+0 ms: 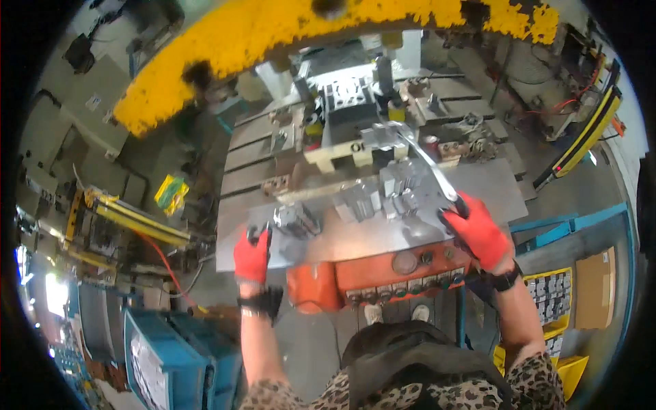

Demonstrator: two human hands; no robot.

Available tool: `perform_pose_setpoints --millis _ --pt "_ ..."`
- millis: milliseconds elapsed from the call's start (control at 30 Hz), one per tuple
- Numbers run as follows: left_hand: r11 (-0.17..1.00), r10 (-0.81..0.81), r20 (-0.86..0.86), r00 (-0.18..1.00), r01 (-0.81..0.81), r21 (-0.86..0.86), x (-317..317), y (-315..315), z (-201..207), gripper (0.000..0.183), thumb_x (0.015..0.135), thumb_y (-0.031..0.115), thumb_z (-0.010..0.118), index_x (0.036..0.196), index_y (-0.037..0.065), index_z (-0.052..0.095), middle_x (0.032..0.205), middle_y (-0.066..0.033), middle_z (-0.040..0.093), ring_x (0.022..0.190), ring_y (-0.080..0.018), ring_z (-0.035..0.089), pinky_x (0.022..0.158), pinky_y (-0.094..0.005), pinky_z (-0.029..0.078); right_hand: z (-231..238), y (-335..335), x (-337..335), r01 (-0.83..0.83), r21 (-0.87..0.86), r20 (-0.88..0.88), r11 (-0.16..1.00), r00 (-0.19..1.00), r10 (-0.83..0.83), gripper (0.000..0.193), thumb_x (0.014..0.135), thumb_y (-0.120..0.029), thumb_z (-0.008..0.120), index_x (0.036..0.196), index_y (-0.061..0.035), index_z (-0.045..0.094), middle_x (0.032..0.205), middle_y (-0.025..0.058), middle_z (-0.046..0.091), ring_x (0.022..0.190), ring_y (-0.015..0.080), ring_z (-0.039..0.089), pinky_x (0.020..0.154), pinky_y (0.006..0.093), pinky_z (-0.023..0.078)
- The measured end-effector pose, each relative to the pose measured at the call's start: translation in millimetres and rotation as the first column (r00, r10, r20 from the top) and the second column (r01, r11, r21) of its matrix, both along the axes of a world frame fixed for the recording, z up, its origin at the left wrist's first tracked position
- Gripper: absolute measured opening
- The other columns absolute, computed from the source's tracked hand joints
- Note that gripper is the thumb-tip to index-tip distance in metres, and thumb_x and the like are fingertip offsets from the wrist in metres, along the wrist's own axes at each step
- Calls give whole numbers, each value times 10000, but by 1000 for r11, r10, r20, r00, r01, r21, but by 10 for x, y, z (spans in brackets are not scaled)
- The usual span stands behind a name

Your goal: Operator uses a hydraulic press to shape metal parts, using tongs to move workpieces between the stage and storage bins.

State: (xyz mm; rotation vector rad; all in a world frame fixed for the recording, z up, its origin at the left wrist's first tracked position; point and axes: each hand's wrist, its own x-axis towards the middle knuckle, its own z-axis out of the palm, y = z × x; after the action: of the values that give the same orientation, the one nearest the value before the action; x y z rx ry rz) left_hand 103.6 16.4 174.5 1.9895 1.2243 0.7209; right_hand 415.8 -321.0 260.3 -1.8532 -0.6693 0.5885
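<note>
Left hand point(252, 256): fingers clenched on metal sheet point(355, 236) edge.
Right hand point(478, 231): fingers grasping long metal tool point(429, 164).

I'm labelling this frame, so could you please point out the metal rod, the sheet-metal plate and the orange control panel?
metal rod point(429, 164), head view, mid-shaft.
sheet-metal plate point(372, 236), head view, bare centre.
orange control panel point(369, 273), head view, front face.

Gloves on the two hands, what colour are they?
Red with black cuffs, on the left hand and right hand; the head view shows them.
</note>
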Motion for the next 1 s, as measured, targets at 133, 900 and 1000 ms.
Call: perform_pose_setpoints --millis 133,900,1000 --pt "988 135 38 990 -132 -82 -207 -264 -143 372 932 256 669 1174 -21 613 840 -107 658 680 -138 563 597 -303 454 32 976 386 -78 157 383 985 924 12 268 882 -228 647 998 13 631 773 154 637 702 301 603 671 413 478" --pt "965 196 398 896 -104 -241 -396 -279 -386 374 935 143 698 1241 -34 578 950 -50 648 719 -79 543 583 -237 445 315 2182 709 48 -385 589 922 782 205 321 808 -218 565 982 -13 741 1070 260 692 1036 400 669 880 445 537" --pt "955 217 461 861 -90 -282 -376 -312 -385 378 930 148 703 1239 -32 581 927 -46 648 701 -71 525 568 -240 430 318 2175 720 52 -436 649 899 710 273 270 839 -213 566 957 -62 755 1051 230 707 1024 373 684 842 441 549"
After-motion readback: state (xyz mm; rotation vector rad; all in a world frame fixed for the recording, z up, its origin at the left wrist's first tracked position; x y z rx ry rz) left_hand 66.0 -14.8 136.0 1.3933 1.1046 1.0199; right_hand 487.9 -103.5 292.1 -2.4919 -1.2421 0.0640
